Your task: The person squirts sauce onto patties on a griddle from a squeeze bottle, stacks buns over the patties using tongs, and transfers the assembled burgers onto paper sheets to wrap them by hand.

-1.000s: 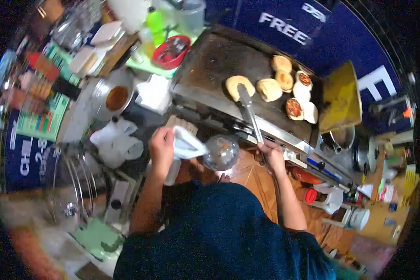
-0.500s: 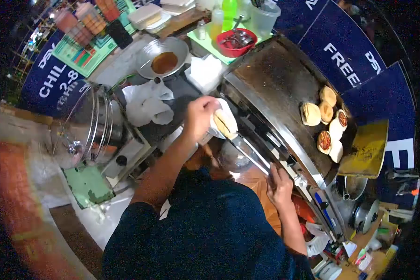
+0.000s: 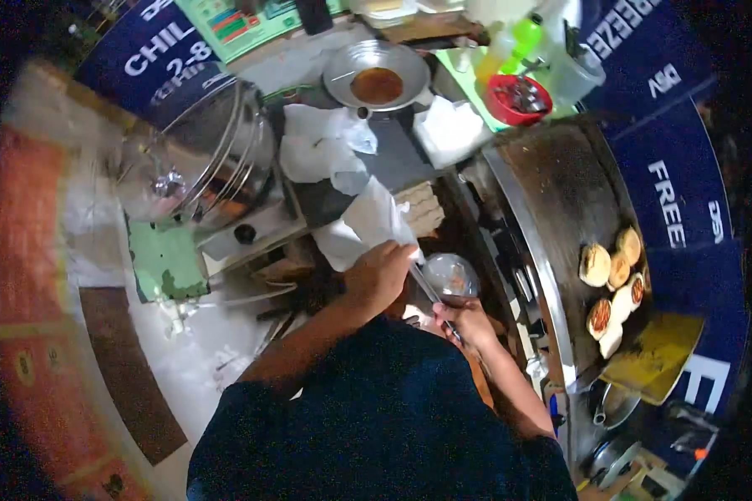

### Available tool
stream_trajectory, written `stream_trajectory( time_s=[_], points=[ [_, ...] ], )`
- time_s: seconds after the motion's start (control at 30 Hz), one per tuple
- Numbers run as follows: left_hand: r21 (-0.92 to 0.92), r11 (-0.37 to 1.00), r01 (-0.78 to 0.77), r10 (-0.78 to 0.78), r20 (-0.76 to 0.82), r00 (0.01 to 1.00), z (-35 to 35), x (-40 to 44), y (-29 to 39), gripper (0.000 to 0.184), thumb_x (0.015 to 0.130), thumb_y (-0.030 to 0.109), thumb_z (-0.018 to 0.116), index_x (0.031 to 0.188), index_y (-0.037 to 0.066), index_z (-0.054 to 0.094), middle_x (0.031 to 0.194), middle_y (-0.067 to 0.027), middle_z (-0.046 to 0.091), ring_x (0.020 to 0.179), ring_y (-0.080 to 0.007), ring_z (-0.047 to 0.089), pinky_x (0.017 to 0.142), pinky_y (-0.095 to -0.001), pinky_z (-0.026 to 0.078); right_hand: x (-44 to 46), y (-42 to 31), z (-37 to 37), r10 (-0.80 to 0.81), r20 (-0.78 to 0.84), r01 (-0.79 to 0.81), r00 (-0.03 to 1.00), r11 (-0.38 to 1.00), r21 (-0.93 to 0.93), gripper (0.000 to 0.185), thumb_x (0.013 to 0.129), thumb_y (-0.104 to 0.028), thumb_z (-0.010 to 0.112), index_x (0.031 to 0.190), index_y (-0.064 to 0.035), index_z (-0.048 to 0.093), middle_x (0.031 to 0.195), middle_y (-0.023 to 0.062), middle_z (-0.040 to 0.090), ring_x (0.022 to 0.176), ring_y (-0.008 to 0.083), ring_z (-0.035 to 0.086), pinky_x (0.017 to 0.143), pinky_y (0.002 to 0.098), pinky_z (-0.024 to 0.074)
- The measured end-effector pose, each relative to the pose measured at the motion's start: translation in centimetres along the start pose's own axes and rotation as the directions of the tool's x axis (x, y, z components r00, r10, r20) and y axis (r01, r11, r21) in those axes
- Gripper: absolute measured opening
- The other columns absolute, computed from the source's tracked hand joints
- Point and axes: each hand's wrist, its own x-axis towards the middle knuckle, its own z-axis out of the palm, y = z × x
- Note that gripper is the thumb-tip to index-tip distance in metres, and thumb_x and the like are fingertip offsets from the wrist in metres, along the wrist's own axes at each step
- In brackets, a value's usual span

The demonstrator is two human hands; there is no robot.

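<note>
Inward, both forearms [image 3: 516, 387] angled, left hand [image 3: 382, 275] pinching white paper [image 3: 374, 215], right hand [image 3: 468, 324] curled around tongs [image 3: 427, 286].

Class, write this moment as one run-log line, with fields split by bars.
left hand: grip on white paper | right hand: grip on tongs, tips hidden | buns: on griddle

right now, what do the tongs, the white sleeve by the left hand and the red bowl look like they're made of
Tongs: probably metal, perhaps stainless steel, with a silvery, bright finish.
White sleeve: likely thin paper, fairly matte, with soft folds; thin plastic can't be ruled out.
Red bowl: likely plastic, smooth-looking and evenly coloured.
</note>
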Motion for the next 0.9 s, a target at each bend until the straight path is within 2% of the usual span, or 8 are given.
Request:
stream_trajectory(
  time_s=[0.2,0.27,0.4,0.47,0.57,0.67,0.73,0.9],
  points=[
    [0.131,0.968,0.216,-0.21,-0.057,0.976,-0.8,-2.4,-6.9,0.018,0.09,0.01,0.057,0.106,0.006,0.065,0.093,-0.0166,0.062,0.086,-0.038,0.063,0.077,-0.0472,0.051,11.1,2.1,2.2,-0.275,0.254,0.362,0.927,0.833,-0.418,0.028,0.094,-0.029,0.067,0.094,-0.0018,0.069,0.063,0.0007,0.055,0.054,0.0113,0.051,0.046,0.0302,0.0368],
    [0.072,0.949,0.307,-0.291,-0.178,0.94,-3.1,-0.8,-9.4,0.02,0.089,0.009,0.057,0.107,0.005,0.065,0.096,-0.0196,0.063,0.089,-0.0404,0.062,0.079,-0.0471,0.051,11.6,-3.2,7.3,-0.115,0.214,0.152,0.97,0.975,-0.161,0.029,0.095,-0.029,0.066,0.079,-0.004,0.066,0.062,0.0022,0.056,0.052,0.0125,0.051,0.045,0.0294,0.0364],
    [0.067,0.954,0.294,-0.242,-0.409,0.88,-1.8,-0.5,-17.5,0.021,0.089,0.008,0.057,0.108,0.003,0.065,0.096,-0.0223,0.062,0.089,-0.0424,0.062,0.078,-0.0481,0.05,18.1,-2.6,7.5,-0.168,0.331,0.215,0.929,0.97,-0.111,0.03,0.095,-0.031,0.057,0.097,-0.0046,0.071,0.075,0.0055,0.065,0.06,0.0125,0.055,0.051,0.0292,0.0423],
    [0.115,0.896,0.429,-0.355,-0.395,0.847,-2.0,-0.5,-17.9,0.023,0.089,0.006,0.058,0.11,0.003,0.064,0.1,-0.0227,0.062,0.092,-0.0427,0.061,0.079,-0.0487,0.05,12.6,-4.3,5.8,-0.104,0.209,0.169,0.972,0.93,-0.326,0.037,0.093,-0.039,0.062,0.11,-0.0069,0.071,0.096,0.0057,0.071,0.069,0.0156,0.06,0.058,0.032,0.0466],
    [0.07,0.94,0.334,-0.26,-0.487,0.834,0.1,-1.0,-20.1,0.023,0.088,0.008,0.061,0.11,0.003,0.064,0.097,-0.0211,0.061,0.088,-0.0409,0.06,0.077,-0.0474,0.049,11.1,-0.5,1.0,-0.183,0.15,0.236,0.972,0.806,-0.543,0.032,0.091,-0.03,0.07,0.103,0.0008,0.071,0.082,0.0059,0.067,0.062,0.015,0.054,0.055,0.0341,0.0435],
    [-0.094,0.879,0.468,-0.464,-0.394,0.793,-2.4,1.2,-15.7,0.024,0.087,0.01,0.064,0.11,0.003,0.065,0.089,-0.0208,0.059,0.081,-0.0381,0.059,0.074,-0.0458,0.048,3.5,-3.5,0.3,-0.007,0.138,0.03,0.99,0.986,-0.162,0.034,0.089,-0.025,0.072,0.112,0.0006,0.07,0.079,0.0044,0.067,0.061,0.0135,0.056,0.053,0.0308,0.0443],
    [-0.132,0.946,0.295,-0.322,-0.466,0.824,-1.5,4.8,-15.9,0.018,0.087,0.012,0.066,0.103,0.003,0.067,0.085,-0.0189,0.057,0.075,-0.0358,0.057,0.071,-0.0452,0.047,1.5,-1.4,-2.5,0.07,0.075,-0.06,0.995,0.99,-0.124,0.037,0.087,-0.019,0.073,0.117,0.0013,0.067,0.076,0.0048,0.067,0.057,0.0115,0.057,0.047,0.026,0.0426],
    [0.031,0.983,-0.183,0.186,-0.217,0.958,-0.9,20.4,-10.5,0.009,0.086,0.013,0.067,0.089,0.005,0.067,0.095,-0.0143,0.059,0.092,-0.0359,0.057,0.08,-0.0456,0.047,-3.1,0.9,-5.0,-0.071,-0.054,0.073,0.996,0.997,0.037,0.042,0.085,-0.013,0.074,0.122,0.0037,0.062,0.075,0.006,0.066,0.056,0.0103,0.058,0.045,0.0227,0.042]
  ],
)
